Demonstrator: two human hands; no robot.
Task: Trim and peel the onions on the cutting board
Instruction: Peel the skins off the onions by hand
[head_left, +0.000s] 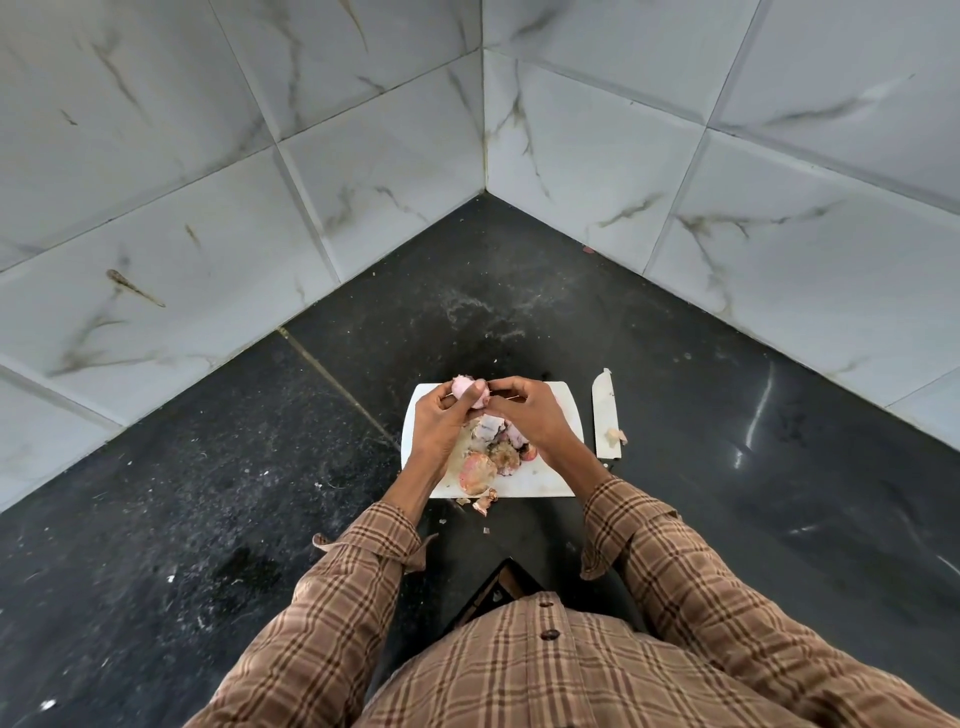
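Onion (467, 391), pale pink and mostly bare, sits pinched between both hands above the far edge of the white cutting board (540, 480). The person's left hand (441, 423) cups and clamps it from below, fingers curled shut around it, while the right hand (524, 413) closes thumb and fingertips on its side, apparently tugging at a strip of skin.

Slick flesh looks like the main risk: if the peeling pull outruns the holding grip, the bulb could squirt out and roll off across the black countertop (208, 493). Tearing too deep would waste a good layer.

Below the wrists, a heap of peels and trimmed pieces (491, 457) crowds the middle of the board, leaving little bare room to set anything down. A few skin scraps (484, 503) have already spilled over the near edge. The knife (605, 415) lies just beside the board on the right, blade away from the person, with a scrap of peel on it, clear of both hands. Tiled walls (311, 156) close the corner behind.
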